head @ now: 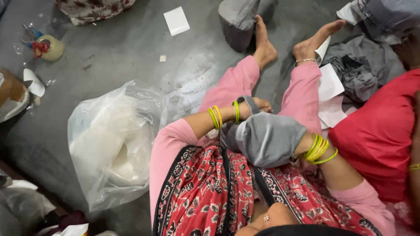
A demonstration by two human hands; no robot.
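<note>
Over the lap: soft grey cloth (267, 137), smooth and bunched into a rounded pouch. Left hand (258, 105) fingers curl on its top edge; right hand (302, 144) is buried inside, fingers unseen.

Large clear plastic bag (111, 144) holding white filling is lying on floor at your left. Small white square card (176, 20) is lying farther off, near your feet.

A home floor workspace: bare grey floor (118, 52), plastic bag (111, 144), grey cloth pile (358, 70).
</note>
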